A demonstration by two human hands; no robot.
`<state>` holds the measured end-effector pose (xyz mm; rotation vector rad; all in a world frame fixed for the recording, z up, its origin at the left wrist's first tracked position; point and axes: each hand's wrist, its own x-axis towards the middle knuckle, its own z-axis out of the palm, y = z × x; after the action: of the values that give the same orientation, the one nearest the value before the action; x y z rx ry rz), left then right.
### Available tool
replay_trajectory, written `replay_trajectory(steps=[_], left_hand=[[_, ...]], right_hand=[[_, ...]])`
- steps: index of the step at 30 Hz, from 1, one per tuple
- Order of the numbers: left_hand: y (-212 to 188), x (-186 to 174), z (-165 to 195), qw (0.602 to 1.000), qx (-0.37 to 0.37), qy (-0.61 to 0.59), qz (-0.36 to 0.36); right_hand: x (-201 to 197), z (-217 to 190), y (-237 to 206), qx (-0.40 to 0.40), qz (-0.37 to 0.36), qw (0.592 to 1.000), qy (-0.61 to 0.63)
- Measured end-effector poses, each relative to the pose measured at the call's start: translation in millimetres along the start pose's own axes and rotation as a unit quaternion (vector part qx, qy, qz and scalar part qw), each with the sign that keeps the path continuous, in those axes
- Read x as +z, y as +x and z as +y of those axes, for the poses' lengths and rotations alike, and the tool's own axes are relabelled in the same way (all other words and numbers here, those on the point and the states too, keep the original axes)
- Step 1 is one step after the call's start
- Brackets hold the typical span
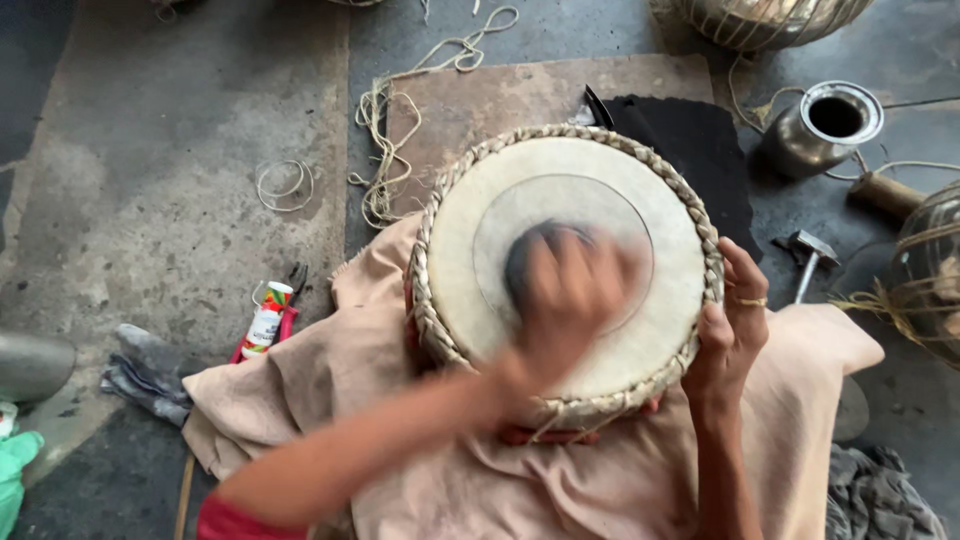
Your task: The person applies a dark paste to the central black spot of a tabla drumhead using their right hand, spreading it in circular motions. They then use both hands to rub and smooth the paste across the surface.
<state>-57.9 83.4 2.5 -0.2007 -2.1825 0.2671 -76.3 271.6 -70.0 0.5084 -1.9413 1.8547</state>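
A round drum (470,230) with a pale skin head and a braided leather rim stands on a peach cloth (350,370) over my lap. A dark round patch (530,250) marks the middle of the head. My left hand (570,300) lies over that patch, blurred by motion, so whether it holds anything cannot be made out. Its arm reaches in from the lower left. At the drum's right edge, my right hand (735,320), which wears a ring, grips the rim with the fingers curled over the braid.
On the floor lie a loose cord (385,130), a wire ring (285,185), a glue tube (265,322) on red-handled pliers, and a grey rag (145,368). A black cloth (700,140), metal pot (825,125), small hammer (808,255) and other drums (935,280) lie to the right.
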Motion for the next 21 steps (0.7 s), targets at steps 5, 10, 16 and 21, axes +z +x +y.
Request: replay_trajectory(steps=[5,10,16,21], left_hand=[[38,95,-72,0.971,-0.066,0.087,-0.214],[4,6,-32,0.996,0.019,-0.031,-0.076],[-24,6,-16,0.992,0.044,-0.118,-0.001],[40,89,-90,0.997,-0.079,0.022,-0.014]], right_hand=[[1,1,0,-0.001,0.006,1.0,-0.011],[7,10,-1,0.004,0.036,0.997,0.065],[4,16,-7,0.031,0.053,0.995,0.081],[4,20,-4,0.031,0.052,0.995,0.085]])
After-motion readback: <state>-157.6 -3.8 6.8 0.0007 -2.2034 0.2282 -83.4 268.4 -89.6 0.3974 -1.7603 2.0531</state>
